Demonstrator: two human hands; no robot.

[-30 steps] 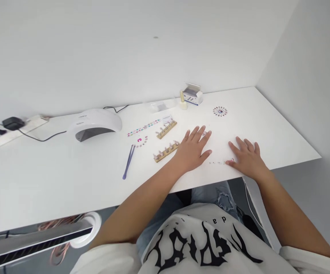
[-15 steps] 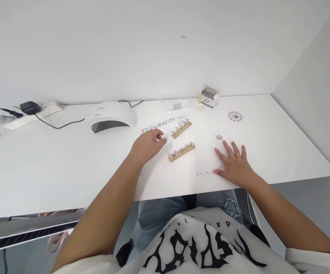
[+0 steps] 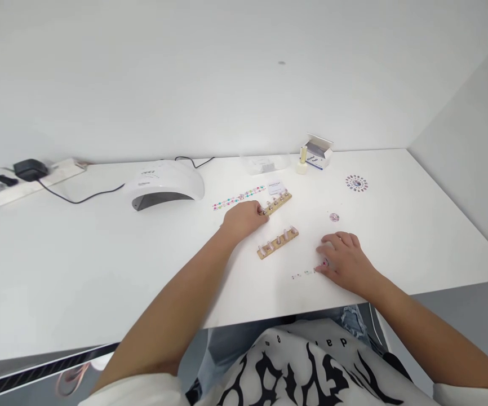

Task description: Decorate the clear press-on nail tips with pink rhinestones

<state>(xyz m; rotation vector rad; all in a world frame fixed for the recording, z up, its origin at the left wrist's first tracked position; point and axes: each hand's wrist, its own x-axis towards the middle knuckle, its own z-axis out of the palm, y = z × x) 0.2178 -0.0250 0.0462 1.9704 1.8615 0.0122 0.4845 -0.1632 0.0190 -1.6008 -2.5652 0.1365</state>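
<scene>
My left hand [image 3: 245, 219] is closed on the near-left end of the farther nail display stand [image 3: 278, 203], a narrow tan strip holding a row of clear nail tips. A second stand [image 3: 278, 243] of the same kind lies closer to me, untouched. On the right, my right hand [image 3: 347, 264] rests on the table with its fingers bent and apart from the thumb. The thumb tip touches the right end of a clear strip of small stickers [image 3: 304, 274]. A red and pink bit of it shows between thumb and fingers.
A white nail lamp [image 3: 165, 179] stands left, wired to a power strip [image 3: 53, 176]. Behind the stands lie colourful sticker strips [image 3: 239, 197], a small card [image 3: 275, 188] and a clear box [image 3: 264, 164]. A polish bottle [image 3: 302, 163], alcohol pads box [image 3: 319, 153] and round stickers [image 3: 356, 183] lie right.
My left hand has moved right and taken hold of the farther stand's end. The fingers of my right hand, spread before, have bent inward. The view has shifted slightly.
</scene>
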